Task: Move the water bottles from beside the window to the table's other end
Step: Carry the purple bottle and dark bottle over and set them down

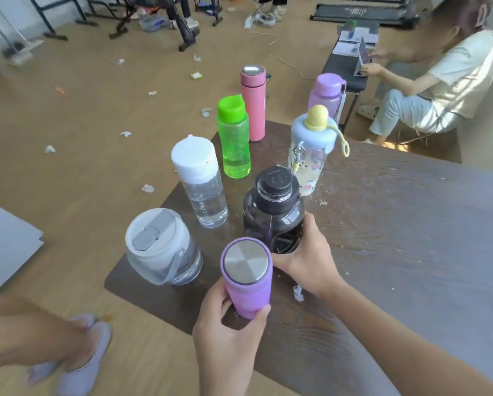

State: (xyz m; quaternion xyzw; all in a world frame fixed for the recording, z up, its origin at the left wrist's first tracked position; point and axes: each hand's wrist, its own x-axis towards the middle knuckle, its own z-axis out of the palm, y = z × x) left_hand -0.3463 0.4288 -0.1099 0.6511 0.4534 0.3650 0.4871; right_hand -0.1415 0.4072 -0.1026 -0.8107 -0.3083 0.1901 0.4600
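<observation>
Several water bottles stand at the end of a dark wooden table (396, 224). My left hand (225, 324) is wrapped around a purple flask with a steel lid (246, 270), near the table's front edge. My right hand (305, 258) grips the lower side of a big black jug (271, 207). Around them stand a clear jar with a white and grey lid (156, 247), a clear bottle with a white cap (199, 181), a green bottle (234, 138), a pink flask (253, 104), a purple-capped bottle (325, 92) and a patterned bottle with a yellow knob (311, 150).
The table's end is at the left, with wooden floor beyond, strewn with paper scraps. My legs in lilac slippers (77, 364) are at the lower left. A seated person (428, 90) works at a small black bench (345, 67) at the back right. Exercise equipment stands at the far back.
</observation>
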